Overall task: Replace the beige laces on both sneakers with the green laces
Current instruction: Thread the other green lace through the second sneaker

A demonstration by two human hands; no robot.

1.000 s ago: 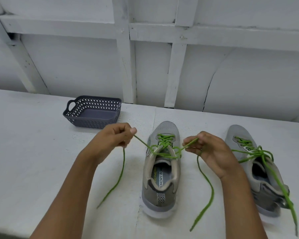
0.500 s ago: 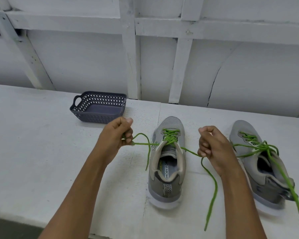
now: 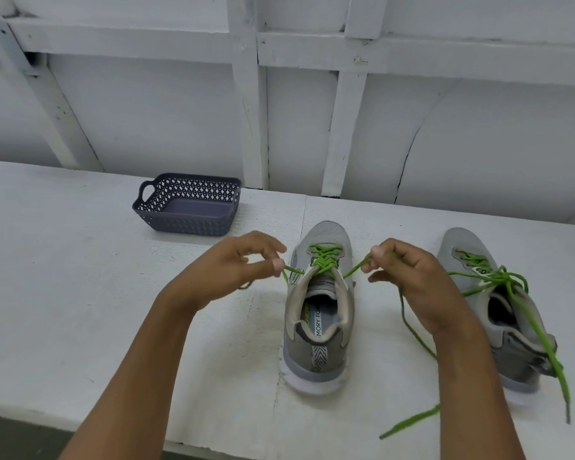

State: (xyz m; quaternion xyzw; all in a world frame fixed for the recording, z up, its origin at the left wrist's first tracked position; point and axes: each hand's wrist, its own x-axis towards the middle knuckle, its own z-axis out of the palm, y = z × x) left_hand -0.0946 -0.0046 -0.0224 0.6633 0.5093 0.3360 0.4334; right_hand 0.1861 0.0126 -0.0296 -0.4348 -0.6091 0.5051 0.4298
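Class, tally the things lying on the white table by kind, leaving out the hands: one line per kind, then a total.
Grey sneakers: 2, the middle sneaker and the right sneaker
Green laces: 2, the middle lace and the right lace
Baskets: 1, the dark basket
Total: 5

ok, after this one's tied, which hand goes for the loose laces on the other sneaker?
Right, probably. The right hand sits beside the other sneaker and its loose laces; the left hand would have to cross the middle sneaker. Both pinch its green lace.
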